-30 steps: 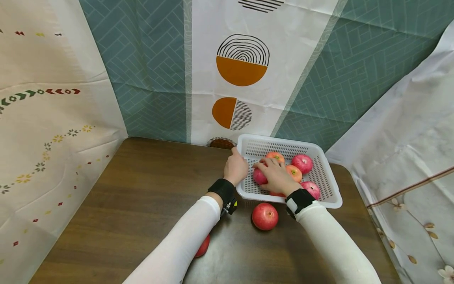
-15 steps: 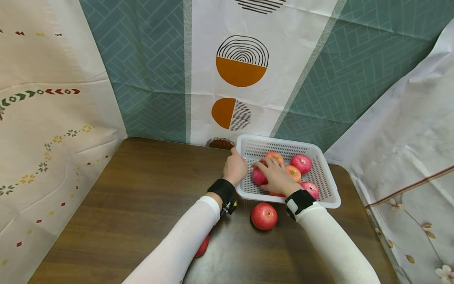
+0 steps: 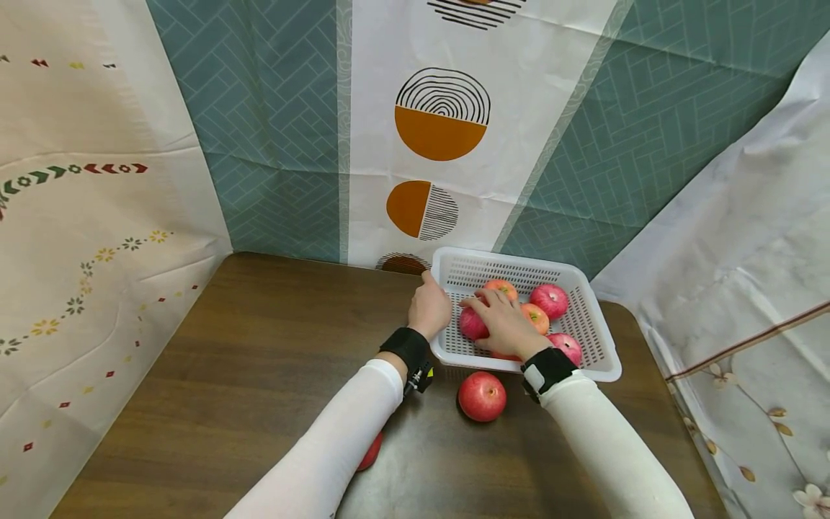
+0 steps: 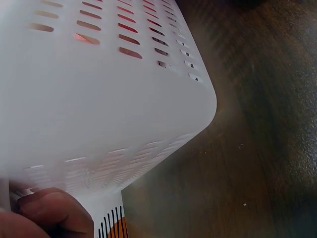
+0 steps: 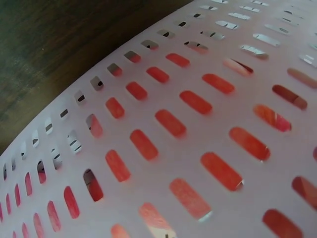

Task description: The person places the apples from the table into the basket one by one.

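A white slotted plastic basket [image 3: 512, 259] holds several red and orange-tinged apples [image 3: 549, 300] at the back right of the table. My left hand [image 3: 430, 308] grips the basket's left rim. In the left wrist view its curled fingers [image 4: 54, 212] show at the lower left, against the basket's outer wall [image 4: 99, 104]. My right hand [image 3: 509, 324] reaches over the front rim and grips a dark pink apple [image 3: 472, 324] at the basket's left end. The right wrist view shows the slotted wall [image 5: 148, 106], with red fruit behind the slots; the right fingers are hidden there.
A red apple [image 3: 482, 396] lies on the brown wooden table [image 3: 279, 346] just in front of the basket. Another apple [image 3: 371, 453] is partly hidden by the left sleeve [image 3: 324, 447]. Patterned cloth [image 3: 279, 130] hangs behind the table and along both sides.
Both hands keep their places on the basket rim and the apple. The head view has shifted only slightly.
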{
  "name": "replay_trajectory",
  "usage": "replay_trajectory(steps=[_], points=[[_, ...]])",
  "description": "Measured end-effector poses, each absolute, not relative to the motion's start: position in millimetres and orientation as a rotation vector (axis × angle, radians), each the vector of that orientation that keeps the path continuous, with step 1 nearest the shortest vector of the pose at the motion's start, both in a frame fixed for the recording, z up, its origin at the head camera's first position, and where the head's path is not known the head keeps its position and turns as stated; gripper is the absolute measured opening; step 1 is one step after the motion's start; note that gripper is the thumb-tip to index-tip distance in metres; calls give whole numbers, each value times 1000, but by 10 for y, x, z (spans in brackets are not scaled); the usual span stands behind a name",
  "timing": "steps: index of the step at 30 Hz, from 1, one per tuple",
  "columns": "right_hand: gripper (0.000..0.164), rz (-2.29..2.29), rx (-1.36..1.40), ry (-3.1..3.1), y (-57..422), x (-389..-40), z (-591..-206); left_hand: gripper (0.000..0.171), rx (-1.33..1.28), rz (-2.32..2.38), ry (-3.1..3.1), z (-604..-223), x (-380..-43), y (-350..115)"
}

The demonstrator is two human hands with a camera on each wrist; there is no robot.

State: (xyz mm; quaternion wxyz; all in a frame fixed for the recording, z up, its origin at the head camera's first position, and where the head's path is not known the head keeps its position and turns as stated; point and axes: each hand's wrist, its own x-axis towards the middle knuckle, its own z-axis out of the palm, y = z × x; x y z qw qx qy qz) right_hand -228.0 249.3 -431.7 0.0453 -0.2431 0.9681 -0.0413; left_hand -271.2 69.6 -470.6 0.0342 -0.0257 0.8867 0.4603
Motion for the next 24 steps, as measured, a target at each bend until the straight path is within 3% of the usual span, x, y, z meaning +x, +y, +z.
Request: replay_trajectory(steps=[4,10,18,24], points=[[83,-141,-727,2954,2502,-2279,-4303,49,-76,1410,2754,-4780,-2743,712],[83,-192,-713,2957,2516,-2267,-4262,50,-101,1410,2711,-4506,-2593,661],[82,-271,-704,2939,2544,-2227,-4211,51,-104,1409,2731,-4886,-2861,733],[84,-352,-655,2936,2591,-2179,-4186,53,-116,1413,2681,-4766,-2796,711]])
